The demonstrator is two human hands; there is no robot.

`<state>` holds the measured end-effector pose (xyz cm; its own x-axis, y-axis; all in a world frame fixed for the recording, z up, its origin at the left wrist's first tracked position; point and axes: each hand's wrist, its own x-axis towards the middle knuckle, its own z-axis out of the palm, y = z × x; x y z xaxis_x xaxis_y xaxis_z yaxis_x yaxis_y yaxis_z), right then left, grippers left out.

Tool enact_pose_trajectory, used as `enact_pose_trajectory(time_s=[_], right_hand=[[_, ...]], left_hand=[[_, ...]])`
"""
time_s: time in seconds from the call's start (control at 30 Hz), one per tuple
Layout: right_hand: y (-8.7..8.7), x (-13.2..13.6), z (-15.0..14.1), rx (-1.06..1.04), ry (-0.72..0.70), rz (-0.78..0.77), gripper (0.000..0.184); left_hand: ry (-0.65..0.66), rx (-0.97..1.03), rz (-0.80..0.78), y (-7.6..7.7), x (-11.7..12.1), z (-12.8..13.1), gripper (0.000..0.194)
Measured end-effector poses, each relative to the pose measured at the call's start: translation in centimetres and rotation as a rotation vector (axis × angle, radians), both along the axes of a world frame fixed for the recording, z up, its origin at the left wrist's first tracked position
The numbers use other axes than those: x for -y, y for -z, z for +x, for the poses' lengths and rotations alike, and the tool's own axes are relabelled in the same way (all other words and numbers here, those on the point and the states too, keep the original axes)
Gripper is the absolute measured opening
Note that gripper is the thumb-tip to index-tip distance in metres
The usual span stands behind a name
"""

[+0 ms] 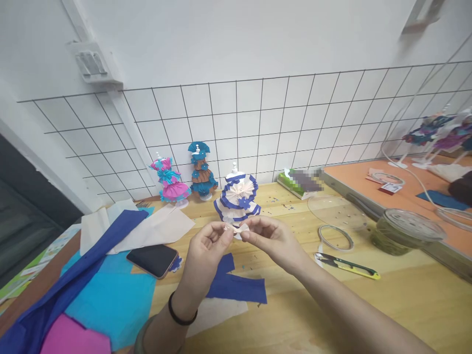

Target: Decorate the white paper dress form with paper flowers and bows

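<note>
Between my two hands is a small cream paper bow (237, 228), pinched in the middle. My left hand (210, 246) grips its left end with thumb and fingers, and my right hand (271, 241) pinches the right end. Just behind them stands a small mannequin (238, 194) in a cream and dark-blue crepe-paper dress with a pleated fan and a blue flower. Under my hands lie dark-blue paper strips (239, 287) and a pale paper piece (217, 314). Yellow-handled thread snips (348, 265) and a roll of narrow tape (335, 238) rest to the right.
Two more dressed mannequins, one pink (173, 184) and one teal-brown (202, 172), stand by the wall grid. Crepe-paper sheets (114, 300) and a phone (153, 260) lie left. A round clear tub (405, 231), a clear lid (337, 211) and a green packet (295, 183) are right.
</note>
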<state>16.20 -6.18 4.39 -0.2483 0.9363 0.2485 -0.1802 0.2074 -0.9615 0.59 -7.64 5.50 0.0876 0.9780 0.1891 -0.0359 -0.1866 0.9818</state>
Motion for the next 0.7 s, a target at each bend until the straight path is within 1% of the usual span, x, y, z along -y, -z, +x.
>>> enact_pose_trajectory(time_s=[0.1,0.17,0.23,0.33,0.4,0.47,0.53,0.6,0.7], right_hand=[[0.0,0.0,0.1,0.042,-0.020,0.003,0.021],[-0.2,0.1,0.2,0.101,-0.005,0.023,0.023],[-0.3,0.3,0.3,0.179,0.030,0.073,0.024],[-0.6,0.7,0.3,0.305,0.100,0.200,0.019],[-0.7,0.8,0.2,0.356,0.145,0.287,0.014],[-0.7,0.8,0.2,0.372,0.172,0.340,0.015],[-0.7,0.7,0.3,0.364,0.177,0.332,0.018],[-0.7,0.4,0.5,0.328,0.164,0.265,0.019],[-0.5,0.0,0.8,0.235,0.135,0.126,0.020]], left_hand=[[-0.019,-0.029,0.012,0.1,-0.1,0.0,0.015],[-0.026,-0.110,0.033,0.3,-0.1,0.0,0.015],[-0.043,-0.254,0.097,0.5,0.0,0.1,0.013],[-0.091,-0.500,0.242,0.9,0.3,0.3,0.010],[-0.112,-0.590,0.305,1.0,0.5,0.4,0.011],[-0.128,-0.602,0.333,1.1,0.6,0.4,0.011],[-0.145,-0.572,0.318,1.1,0.5,0.4,0.011],[-0.140,-0.501,0.260,0.9,0.3,0.3,0.011],[-0.064,-0.306,0.106,0.6,0.0,0.3,0.013]])
